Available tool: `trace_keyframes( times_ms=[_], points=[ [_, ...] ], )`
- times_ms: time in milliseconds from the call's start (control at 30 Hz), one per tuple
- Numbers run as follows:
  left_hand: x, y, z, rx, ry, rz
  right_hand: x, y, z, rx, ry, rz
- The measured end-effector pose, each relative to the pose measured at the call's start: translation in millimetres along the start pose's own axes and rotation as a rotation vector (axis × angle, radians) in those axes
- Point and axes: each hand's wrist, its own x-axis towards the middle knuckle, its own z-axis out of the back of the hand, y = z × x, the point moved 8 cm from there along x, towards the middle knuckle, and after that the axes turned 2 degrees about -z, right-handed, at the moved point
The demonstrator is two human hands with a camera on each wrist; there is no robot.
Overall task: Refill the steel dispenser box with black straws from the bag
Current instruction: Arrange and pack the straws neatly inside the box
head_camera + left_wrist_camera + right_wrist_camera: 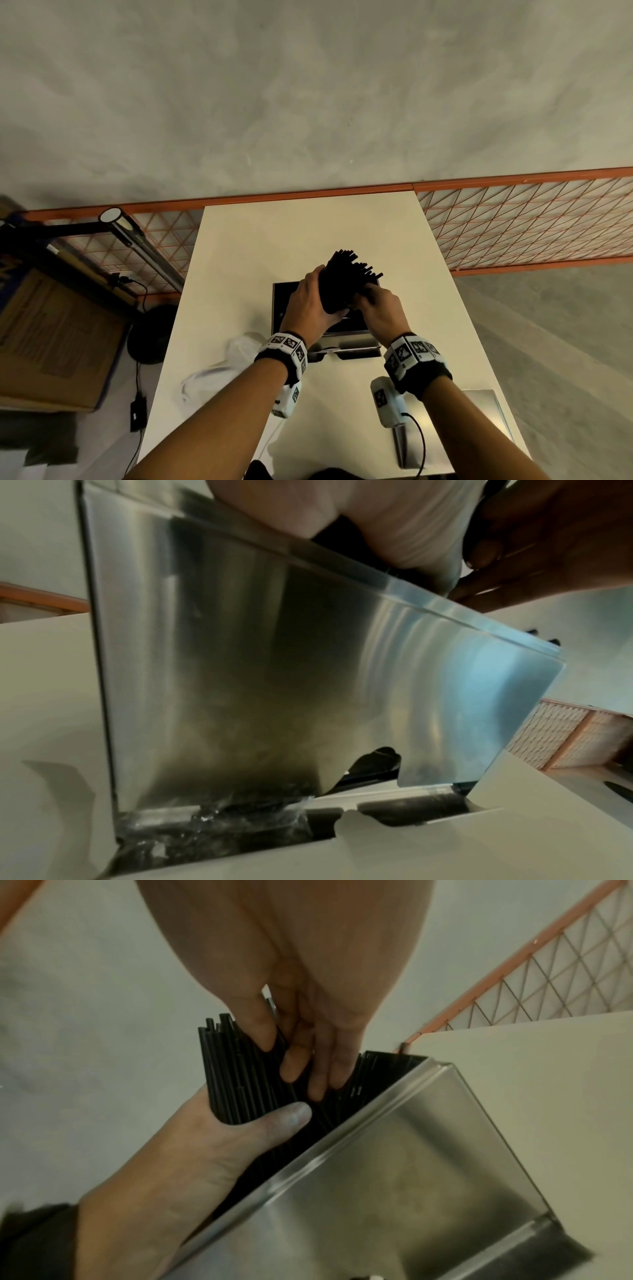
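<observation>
left hand (308, 305) grips splayed black plastic straws (346, 277) above rectangular steel dispenser box (394, 1164); right hand (380, 308) presses flat-fingered; fanned ends may spill.

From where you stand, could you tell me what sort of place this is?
Probably a warehouse or workshop corner: bare concrete floor, an orange wire-mesh panel, and a cardboard box beside the white table.

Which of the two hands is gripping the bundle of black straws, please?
The left hand: its thumb curls round the black straws at the steel dispenser box's open top. The right hand only lays straight fingers on the fanned straws.
</observation>
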Motion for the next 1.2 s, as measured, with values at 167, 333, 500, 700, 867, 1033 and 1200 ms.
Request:
trace_keyframes(
  times_ms=[167, 333, 500, 700, 867, 1033, 1200],
  points=[
    [-0.7, -0.6, -0.5, 0.005, -0.005, -0.007, -2.1, -7.5, -0.5, 0.149, -0.017, -0.056],
    [0.1, -7.7, 0.1, 0.053, 0.002, -0.079, 3.0, -19.1, -9.0, 0.456, 0.0, -0.165],
    [-0.1, -12.9, -0.4, 0.223, 0.048, -0.197, 1.0, -17.9, -9.2, 0.436, 0.046, -0.189],
    [-3.5, -5.5, -8.4, 0.229, 0.077, -0.248, -9.2, -19.9, 49.7, 0.187, -0.371, -0.106],
    [-2.6, 1.1, -15.7, 0.233, 0.137, -0.307, -5.6, -37.1, 58.0, 0.196, -0.502, -0.093],
    [-6.1, 6.5, -22.5, 0.269, 0.214, -0.354, 6.8, -35.8, 4.7, 0.077, -0.199, -0.096],
    [-4.9, 23.8, -12.6, 0.173, 0.205, -0.292, -8.7, -14.8, -22.7, -0.083, -0.103, 0.089]
  ],
)
